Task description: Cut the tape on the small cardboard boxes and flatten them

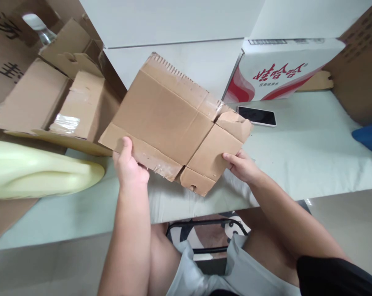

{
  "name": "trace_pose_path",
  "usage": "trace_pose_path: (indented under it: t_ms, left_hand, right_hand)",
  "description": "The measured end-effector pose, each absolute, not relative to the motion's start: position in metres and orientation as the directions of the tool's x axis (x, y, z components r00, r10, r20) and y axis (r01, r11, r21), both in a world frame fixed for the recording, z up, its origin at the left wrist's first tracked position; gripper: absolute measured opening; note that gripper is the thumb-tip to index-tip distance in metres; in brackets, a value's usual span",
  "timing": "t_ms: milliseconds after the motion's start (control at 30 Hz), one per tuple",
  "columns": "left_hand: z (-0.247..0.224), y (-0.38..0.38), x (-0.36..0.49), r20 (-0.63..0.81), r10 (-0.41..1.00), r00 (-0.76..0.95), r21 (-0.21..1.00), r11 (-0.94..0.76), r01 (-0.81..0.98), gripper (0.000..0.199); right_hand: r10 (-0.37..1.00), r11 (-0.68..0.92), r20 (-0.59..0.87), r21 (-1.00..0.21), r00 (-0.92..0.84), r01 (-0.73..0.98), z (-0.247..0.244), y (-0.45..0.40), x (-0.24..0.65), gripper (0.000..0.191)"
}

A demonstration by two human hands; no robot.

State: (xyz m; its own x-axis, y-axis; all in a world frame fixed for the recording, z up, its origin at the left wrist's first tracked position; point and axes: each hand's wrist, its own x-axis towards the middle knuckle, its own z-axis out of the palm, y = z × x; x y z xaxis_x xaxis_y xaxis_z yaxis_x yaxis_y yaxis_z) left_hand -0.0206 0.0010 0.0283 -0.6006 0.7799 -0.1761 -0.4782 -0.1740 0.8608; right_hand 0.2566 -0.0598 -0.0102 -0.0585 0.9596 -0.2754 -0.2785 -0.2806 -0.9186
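A brown cardboard box (165, 117), folded flat with creased flaps and strips of clear tape, is held tilted above the table. Its near left edge is gripped by my left hand (128, 164), the thumb lying on top and the fingers hidden beneath. At the right, my right hand (241, 164) pinches a smaller flap between thumb and fingers. One torn, bent flap (233, 123) sticks up at the far right corner. The box's underside is hidden.
Cardboard boxes (77, 102) with a clear bottle (40, 28) stand at the left, beside a pale yellow plastic container (44, 170). Behind are a white-and-red carton (284, 68) and a phone (256, 116) on the pale green tablecloth (309, 152). A blue object (370, 137) sits far right.
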Motion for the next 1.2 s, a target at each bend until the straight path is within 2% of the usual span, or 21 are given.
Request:
trace_pose_path:
  t_ms: [167,267,467,633,767,900,1033,1133,1200]
  left_hand:
    - [0.026,0.001,-0.022,-0.169,0.808,-0.565,0.852,-0.168,-0.495,0.033]
    - [0.022,0.002,-0.024,-0.169,0.810,-0.561,0.864,-0.152,-0.480,0.037]
    - [0.018,0.004,-0.025,-0.090,0.821,-0.563,0.903,-0.171,-0.393,0.028]
    - [0.020,0.005,-0.023,-0.164,0.783,-0.600,0.908,-0.118,-0.402,0.027]
    - [0.023,0.007,-0.027,-0.237,0.804,-0.545,0.868,-0.077,-0.491,0.020]
    - [0.030,0.007,-0.034,-0.314,0.823,-0.473,0.842,0.011,-0.540,0.024]
    - [0.043,0.006,-0.031,-0.417,0.787,-0.455,0.816,0.105,-0.568,0.016]
    - [0.049,0.005,-0.024,-0.441,0.789,-0.428,0.796,0.124,-0.592,0.011]
    - [0.051,0.005,-0.021,-0.437,0.793,-0.425,0.789,0.112,-0.604,0.013]
  right_hand:
    - [0.943,-0.329,-0.324,-0.877,-0.073,-0.350,-0.009,-0.065,0.251,0.072]
    - [0.943,-0.315,-0.330,-0.864,-0.030,-0.394,-0.008,-0.064,0.250,0.074]
    - [0.949,-0.273,-0.313,-0.865,0.029,-0.420,-0.005,-0.062,0.248,0.074]
    - [0.923,-0.339,-0.384,-0.838,0.022,-0.428,-0.002,-0.061,0.245,0.073]
    - [0.916,-0.343,-0.401,-0.812,0.024,-0.472,0.002,-0.061,0.247,0.065]
    - [0.930,-0.194,-0.316,-0.857,0.190,-0.477,0.007,-0.062,0.257,0.065]
    - [0.910,0.036,-0.114,-0.936,0.399,-0.350,0.019,-0.067,0.265,0.071]
    - [0.853,0.172,0.018,-0.954,0.522,-0.247,0.035,-0.073,0.269,0.071]
    - [0.805,0.218,0.056,-0.954,0.591,-0.207,0.047,-0.081,0.273,0.068]
